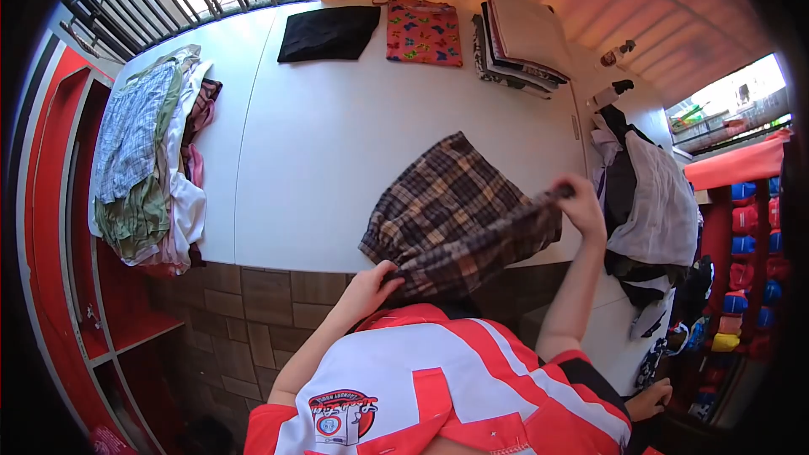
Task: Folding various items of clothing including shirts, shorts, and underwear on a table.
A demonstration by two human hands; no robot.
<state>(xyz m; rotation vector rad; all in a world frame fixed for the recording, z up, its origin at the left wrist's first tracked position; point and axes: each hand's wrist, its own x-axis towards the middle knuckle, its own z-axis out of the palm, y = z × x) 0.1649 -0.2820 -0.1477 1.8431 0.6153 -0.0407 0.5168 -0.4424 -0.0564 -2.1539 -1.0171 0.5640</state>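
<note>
Brown-and-black plaid shorts, with a gathered waistband at the left, lie partly on the white table and partly over its near edge. My left hand pinches the near corner of the waistband. Raised above the table's right part, my right hand grips the hem end of the near leg, which is blurred and lifted. The far part of the shorts rests on the tabletop.
Piled garments cover the table's left end. A black folded cloth, a pink butterfly-print cloth and a folded stack line the far side. Spray bottles and draped clothes are right. Another person's hand shows lower right.
</note>
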